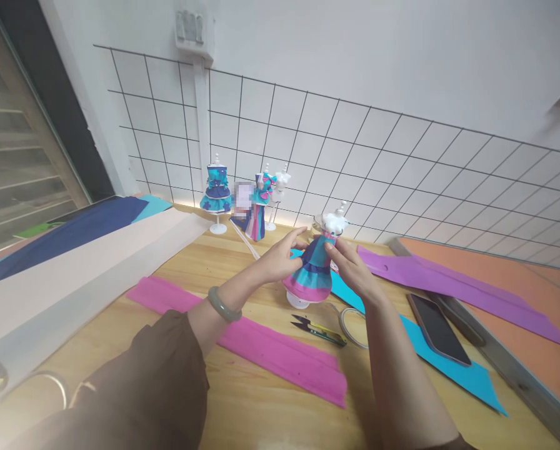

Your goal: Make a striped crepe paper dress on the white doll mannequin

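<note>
In front of me on the table stands a miniature dress form (335,223) with a white top. It wears a small crepe-paper dress (314,270) in blue, navy and pink. My left hand (282,257) curls against the dress's left side, thumb at the skirt. My right hand (352,267) grips the bodice from the right, its thumb pressed on the front; the other fingers are mostly hidden behind. Just below lie thread snips (318,329) and a roll of tape (355,326), partly behind my right forearm.
Further back stand a form in a blue tiered dress (217,190) and other dressed forms (261,200). A pink paper strip (261,347) crosses the front. On the right a phone (439,328) rests on blue paper (472,378), near purple paper (449,281). Pale sheets (97,275) lie left.
</note>
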